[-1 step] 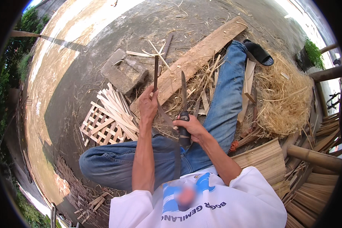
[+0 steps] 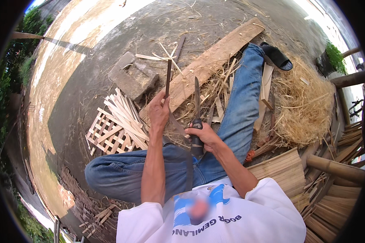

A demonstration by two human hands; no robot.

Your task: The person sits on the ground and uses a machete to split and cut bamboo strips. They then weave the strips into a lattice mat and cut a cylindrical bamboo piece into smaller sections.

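My left hand [image 2: 158,113] is closed round a thin dark strip [image 2: 168,79] that looks like split bamboo. Its upper end points away from me. Below the fingers it bends past my right hand and seems to trail down over my lap. In my right hand [image 2: 207,135] is a knife [image 2: 197,97], its dark wrapped handle in my fist and its blade pointing away. The strip passes close to my right thumb, and I cannot tell if the thumb presses on it. Both hands hover above my lap, between my jeans-clad legs.
A long wooden plank [image 2: 219,56] lies diagonally ahead, beside a broken concrete block [image 2: 134,77]. Pale strips [image 2: 123,115] rest on a woven lattice [image 2: 103,131] at left. Shavings [image 2: 304,105] heap up at right, next to my sandal [image 2: 276,56]. Bamboo poles [image 2: 336,169] stand near right.
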